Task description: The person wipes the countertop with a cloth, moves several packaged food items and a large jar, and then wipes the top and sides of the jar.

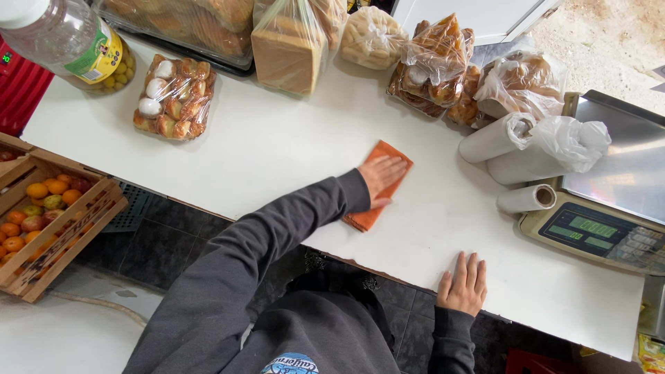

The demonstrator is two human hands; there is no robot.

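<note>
My left hand (382,177) lies flat, palm down, on an orange cloth (368,215) spread on the white counter (277,159). The grey sleeve of that arm reaches in from the lower left. Flat on the counter near its front edge rests my right hand (463,282), fingers together, holding nothing. The cloth lies near the middle of the counter, about a hand's width from the front edge.
Bagged breads and pastries (174,97) (436,62) line the back of the counter, next to a plastic jar (76,41). Rolls of plastic bags (526,149) and a digital scale (609,208) stand at the right. A wooden crate of fruit (48,208) sits lower left.
</note>
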